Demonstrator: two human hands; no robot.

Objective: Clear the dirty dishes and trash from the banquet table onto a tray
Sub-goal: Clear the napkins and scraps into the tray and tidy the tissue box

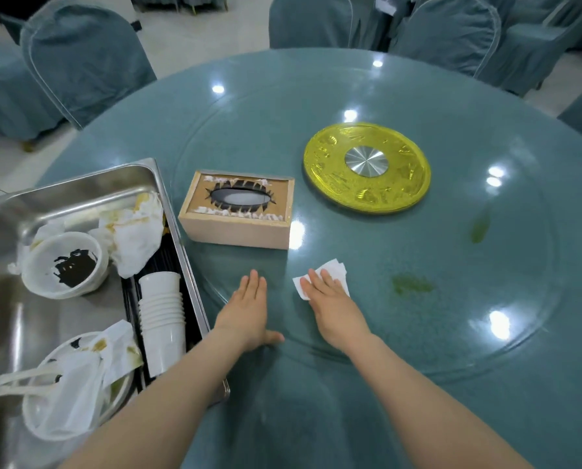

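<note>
My right hand (333,306) lies flat with straight fingers on a white paper napkin (333,269), pressing it against the glass tabletop. My left hand (249,309) rests flat on the glass beside it, fingers straight, holding nothing. At the left stands a steel tray (80,184) holding a dirty white bowl (64,265), crumpled stained napkins (134,231), a stack of white cups (162,319), black chopsticks (130,292) and a plate (76,384) under plastic and paper trash. Two green smears (413,285) (479,228) mark the glass right of the napkin.
A wooden tissue box (239,211) sits just beyond my hands. A gold turntable hub (367,167) with a steel centre lies at mid-table on the round teal table (384,384). Teal-covered chairs (80,55) ring the far side.
</note>
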